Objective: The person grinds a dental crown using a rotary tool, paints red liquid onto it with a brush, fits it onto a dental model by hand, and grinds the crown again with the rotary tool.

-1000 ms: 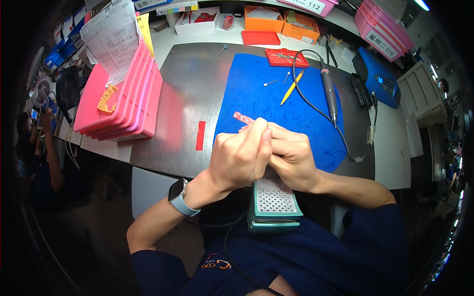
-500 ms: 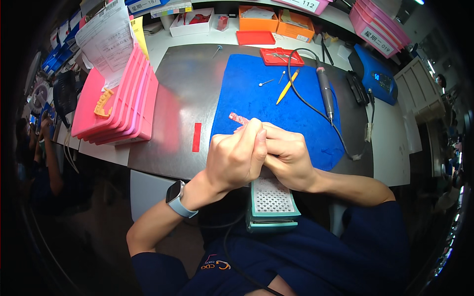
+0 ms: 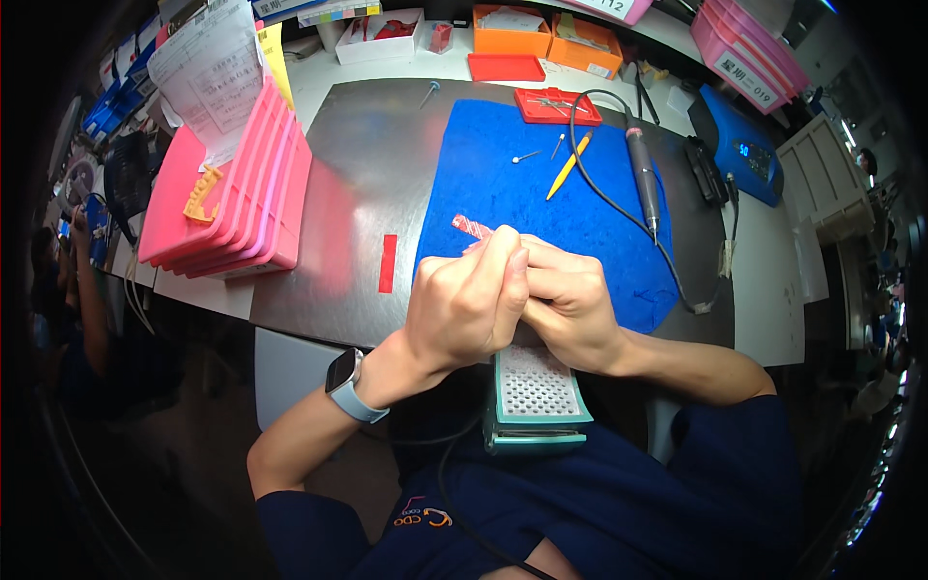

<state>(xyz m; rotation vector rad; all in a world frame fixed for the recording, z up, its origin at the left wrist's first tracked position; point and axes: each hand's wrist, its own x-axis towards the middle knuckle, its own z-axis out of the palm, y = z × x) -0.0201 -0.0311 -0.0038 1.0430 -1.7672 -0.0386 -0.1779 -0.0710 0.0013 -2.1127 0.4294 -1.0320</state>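
Observation:
My left hand (image 3: 466,302) and my right hand (image 3: 572,302) are pressed together over the near edge of the blue cloth (image 3: 522,198). Both are closed, thumbs and fingertips meeting in the middle. From the far side of my left hand pokes the end of a red strip with white slanting stripes (image 3: 468,225). Whatever lies between the fingertips is hidden by my fingers. Just below the hands is a teal box with a perforated white top (image 3: 537,387).
A pen-shaped handpiece (image 3: 642,179) with a looping cable lies right on the cloth, near a yellow pencil-like tool (image 3: 570,166) and a red tray of small bits (image 3: 557,105). Stacked pink bins (image 3: 285,217) stand left, beside a flat red strip (image 3: 388,263). A blue control unit (image 3: 737,145) sits far right.
The view has shifted slightly, so the bench things sit a little differently in the picture. My hands keep nearly the same closed pose, and the striped strip still sticks out.

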